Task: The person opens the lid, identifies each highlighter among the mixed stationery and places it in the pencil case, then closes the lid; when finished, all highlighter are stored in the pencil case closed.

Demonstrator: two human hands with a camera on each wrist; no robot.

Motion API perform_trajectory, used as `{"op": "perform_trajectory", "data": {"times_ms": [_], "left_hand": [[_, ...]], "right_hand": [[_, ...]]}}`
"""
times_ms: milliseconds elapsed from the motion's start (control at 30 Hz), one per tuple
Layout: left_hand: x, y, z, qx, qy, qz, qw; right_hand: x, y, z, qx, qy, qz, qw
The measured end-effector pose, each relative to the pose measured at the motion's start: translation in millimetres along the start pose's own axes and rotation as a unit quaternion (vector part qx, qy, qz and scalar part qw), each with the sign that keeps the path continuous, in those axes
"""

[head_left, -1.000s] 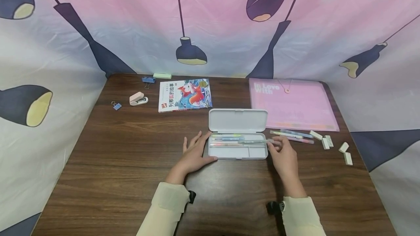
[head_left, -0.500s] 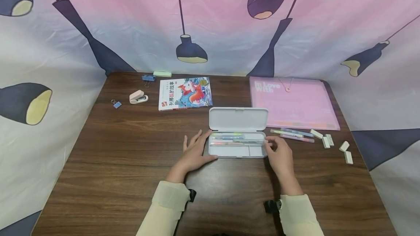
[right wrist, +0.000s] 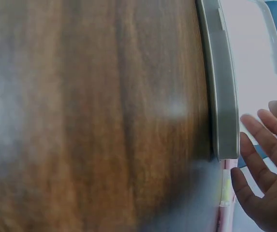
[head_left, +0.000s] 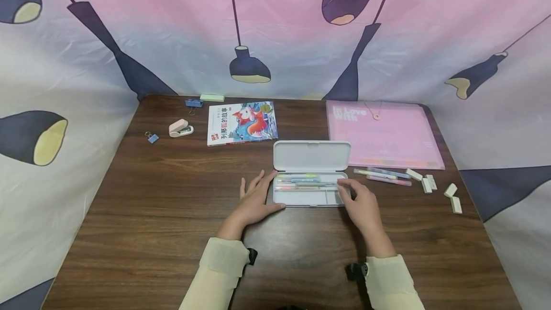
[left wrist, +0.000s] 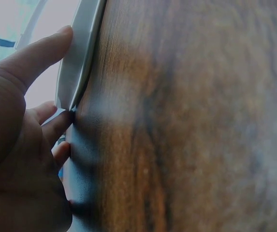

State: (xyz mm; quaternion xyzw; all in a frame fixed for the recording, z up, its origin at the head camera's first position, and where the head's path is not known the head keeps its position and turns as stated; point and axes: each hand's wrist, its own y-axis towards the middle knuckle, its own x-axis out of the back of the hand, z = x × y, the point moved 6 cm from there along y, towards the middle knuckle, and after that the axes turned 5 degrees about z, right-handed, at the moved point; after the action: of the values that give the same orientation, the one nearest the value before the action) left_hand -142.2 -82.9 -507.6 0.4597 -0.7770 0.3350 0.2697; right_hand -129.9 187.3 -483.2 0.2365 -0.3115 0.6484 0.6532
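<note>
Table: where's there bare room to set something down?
The widest bare patch of table lies in front of the stapler, left of the left hand. Another is before the pencil case, between the sleeves. A smaller one separates book and folder. It is crowded right of the pencil case: pens and erasers.

Dark wood-grain table, creased pink, blue and white backdrop, printed dark hanging lamps

Head view: high, looking forward-down. Wrist views: close, low, both sharing pencil case.
</note>
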Motion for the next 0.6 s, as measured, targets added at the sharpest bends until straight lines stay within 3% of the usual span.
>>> {"op": "perform_trajectory", "data": {"times_ms": [200, 433, 600], "left_hand": [[0.3, -0.8, 0.5, -0.002, -0.004, -0.005, 1.0], [0.1, -0.5, 0.5, -0.003, -0.007, -0.004, 1.0], [0.0, -0.5, 0.1, -0.006, -0.006, -0.004, 1.0]], "right_hand": [[-0.2, -1.8, -1.8, 0.006, 0.011, 0.007, 1.0], [12.4, -1.0, -9.5, 0.035, 0.021, -0.039, 0.998], [24.0, 4.6, -27.0, 0.009, -0.001, -0.051, 0.999]]}}
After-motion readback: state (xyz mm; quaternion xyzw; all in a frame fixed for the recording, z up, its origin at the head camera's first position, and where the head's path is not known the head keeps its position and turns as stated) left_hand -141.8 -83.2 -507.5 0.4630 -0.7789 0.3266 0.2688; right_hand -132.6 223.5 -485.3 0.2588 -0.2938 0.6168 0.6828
